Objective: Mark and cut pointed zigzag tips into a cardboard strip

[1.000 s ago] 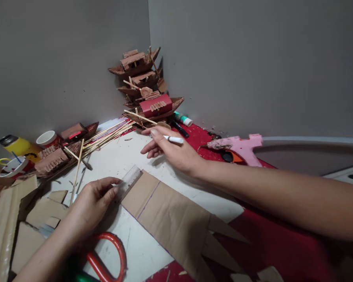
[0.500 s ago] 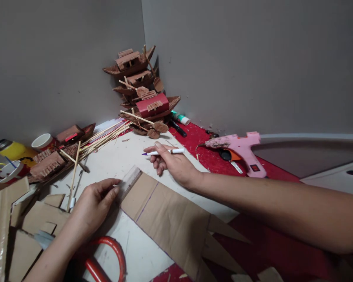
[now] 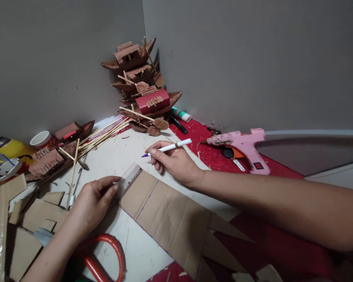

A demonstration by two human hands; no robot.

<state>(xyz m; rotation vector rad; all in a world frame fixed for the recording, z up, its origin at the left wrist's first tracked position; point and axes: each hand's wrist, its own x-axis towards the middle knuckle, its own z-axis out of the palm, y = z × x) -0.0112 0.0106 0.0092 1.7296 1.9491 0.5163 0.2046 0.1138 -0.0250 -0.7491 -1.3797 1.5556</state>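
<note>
My left hand (image 3: pixel 95 201) pinches the near end of a clear ruler (image 3: pixel 131 178), which lies along the far-left edge of a cardboard piece (image 3: pixel 167 211). One purple line crosses the cardboard close to that edge, and its right end is cut into points. In my right hand (image 3: pixel 173 161) is a white marker (image 3: pixel 176 145) with a purple tip, held in a writing grip just beyond the ruler's far end. The tip points left and appears apart from the cardboard. Red-handled scissors (image 3: pixel 117 250) lie under and beside my left forearm.
A pink glue gun (image 3: pixel 244 143) rests on the red surface at the right. Model boats (image 3: pixel 153 102) are stacked in the corner, with thin sticks (image 3: pixel 106 135) left of them. Cardboard scraps (image 3: pixel 42 215), cups (image 3: pixel 41 139) and a yellow bottle (image 3: pixel 13 150) crowd the left side.
My right hand has tilted the marker, so its back end sits higher and further right. The left hand still holds the ruler at the cardboard edge. The view has shifted slightly.
</note>
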